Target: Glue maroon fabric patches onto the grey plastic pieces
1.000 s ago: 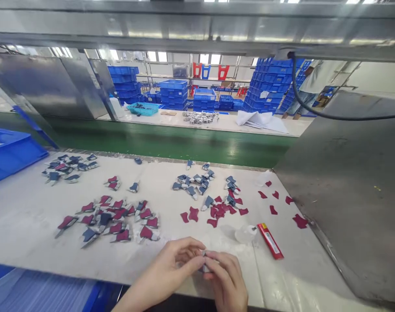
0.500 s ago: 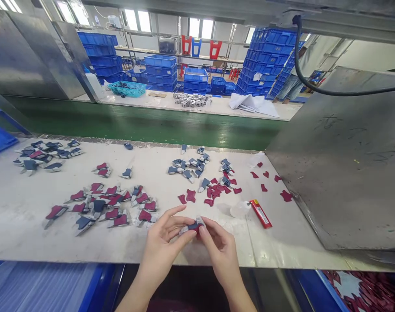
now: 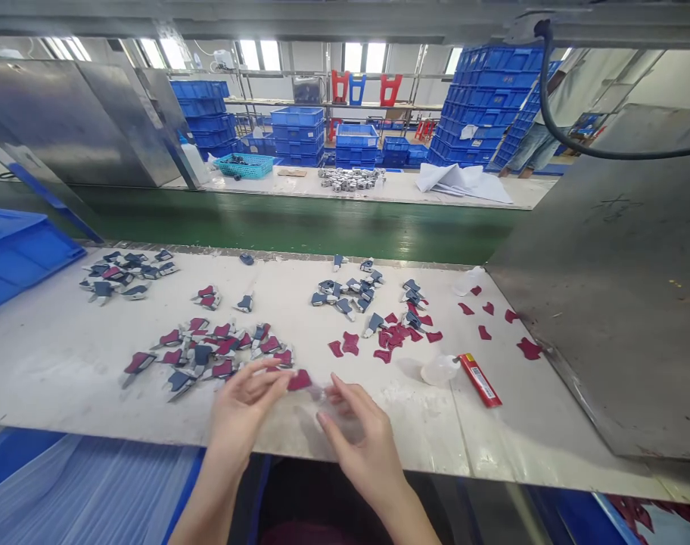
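My left hand (image 3: 240, 412) pinches a small part with a dark red face (image 3: 299, 380) between thumb and fingertips, just above the table. To its right, my right hand (image 3: 363, 428) has thumb and fingers apart, slightly blurred, with nothing seen in it. Left of and behind my left hand lies a cluster of grey-and-blue parts with red faces (image 3: 223, 348). Farther off is a group of blue-and-grey parts without red faces (image 3: 345, 291). Loose red cut-out pieces (image 3: 396, 334) form a small heap beyond my right hand.
A small translucent bottle (image 3: 439, 371) and a red packet (image 3: 480, 380) lie to the right. A metal panel (image 3: 617, 303) bounds the right side. Another pile of parts (image 3: 123, 274) sits at the far left by a blue crate (image 3: 27, 253). A green strip (image 3: 299, 227) runs behind.
My hands have separated. The left has carried the part leftward toward the red-faced cluster, and the right has let go of it. The camera view has shifted.
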`<state>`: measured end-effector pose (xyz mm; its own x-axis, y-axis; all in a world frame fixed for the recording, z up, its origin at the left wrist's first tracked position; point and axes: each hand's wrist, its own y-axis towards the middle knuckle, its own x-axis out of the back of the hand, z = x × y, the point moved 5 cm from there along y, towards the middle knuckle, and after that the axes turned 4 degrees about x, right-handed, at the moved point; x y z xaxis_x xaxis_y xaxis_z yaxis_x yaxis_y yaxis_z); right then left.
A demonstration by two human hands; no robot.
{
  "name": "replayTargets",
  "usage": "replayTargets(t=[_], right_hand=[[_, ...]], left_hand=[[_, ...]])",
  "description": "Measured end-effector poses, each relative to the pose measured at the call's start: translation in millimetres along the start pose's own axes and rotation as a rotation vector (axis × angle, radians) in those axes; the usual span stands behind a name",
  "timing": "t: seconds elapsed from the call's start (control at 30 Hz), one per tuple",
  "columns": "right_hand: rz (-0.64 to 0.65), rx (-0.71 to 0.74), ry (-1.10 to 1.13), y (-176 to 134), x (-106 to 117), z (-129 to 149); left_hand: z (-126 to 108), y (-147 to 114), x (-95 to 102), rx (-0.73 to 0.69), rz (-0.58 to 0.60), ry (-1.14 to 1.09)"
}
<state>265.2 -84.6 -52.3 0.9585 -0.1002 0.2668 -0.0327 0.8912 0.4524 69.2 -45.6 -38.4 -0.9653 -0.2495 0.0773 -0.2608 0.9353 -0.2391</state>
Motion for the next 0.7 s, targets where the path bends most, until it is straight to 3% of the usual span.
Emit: replayTargets(t=[0.13,0.2,0.27,0.33,0.43,0.47,0.57,0.7], right_hand=[[-0.422,0.165,-0.485,-11.1,49.6,8.5],[-0.630,0.113,-0.714,-17.9,73.1,5.8],[-0.709,0.024,-0.799,-19.9,88.7,-3.2],[-0.672,-0.016,-0.781,-17.8,95.7,-16.4],[-0.536,-0.011,-0.774,-14.1,95.4,-37.3],[-0.499,-0.018,-0.789,-13.8,94.6,-43.7],[-0.464,-0.047,-0.825,-14.4,94.0,-54.3],[-0.487,0.000,-0.802,-14.5,95.5,-45.6]], left_hand=[[-27.5,15.2,41.4,-0.348,-0.354,0.200],[-44.5,24.4,45.1,-0.537,-0.438,0.412],[-59.7,36.7,32.1,-0.704,-0.435,0.636],[-69.1,54.8,3.5,-0.777,-0.268,0.826],[-72.1,84.1,-52.2,-0.748,0.152,1.004],[-72.8,92.4,-68.7,-0.746,0.245,1.030],[-73.7,115.3,-106.3,-0.751,0.378,1.055],[-74.2,132.8,-128.6,-0.739,0.431,1.031]])
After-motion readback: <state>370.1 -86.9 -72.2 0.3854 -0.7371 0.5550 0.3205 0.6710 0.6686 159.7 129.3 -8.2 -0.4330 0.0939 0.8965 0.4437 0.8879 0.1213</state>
